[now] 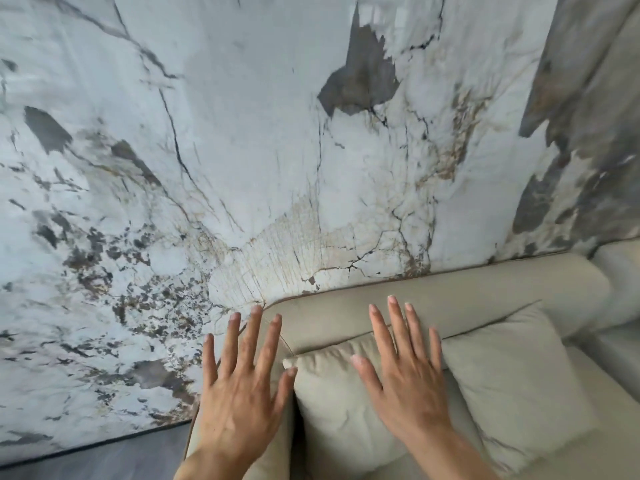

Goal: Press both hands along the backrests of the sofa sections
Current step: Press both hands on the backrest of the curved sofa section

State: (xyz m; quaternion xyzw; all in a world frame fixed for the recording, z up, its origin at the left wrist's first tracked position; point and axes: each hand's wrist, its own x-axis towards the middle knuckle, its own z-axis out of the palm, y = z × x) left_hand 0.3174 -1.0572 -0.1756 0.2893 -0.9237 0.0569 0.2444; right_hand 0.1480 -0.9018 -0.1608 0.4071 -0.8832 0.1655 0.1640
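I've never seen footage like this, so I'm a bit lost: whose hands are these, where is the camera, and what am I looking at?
There is no machine here. A person wears a wide-angle camera on the head, looking forward and down, so you see their own two bare hands. The left hand is spread flat over the sofa's end, the right hand over a loose cushion, its fingers reaching the beige backrest. A second cushion lies to the right. Behind the sofa stands a marble-patterned wall. Neither hand holds anything; the fingers are open.
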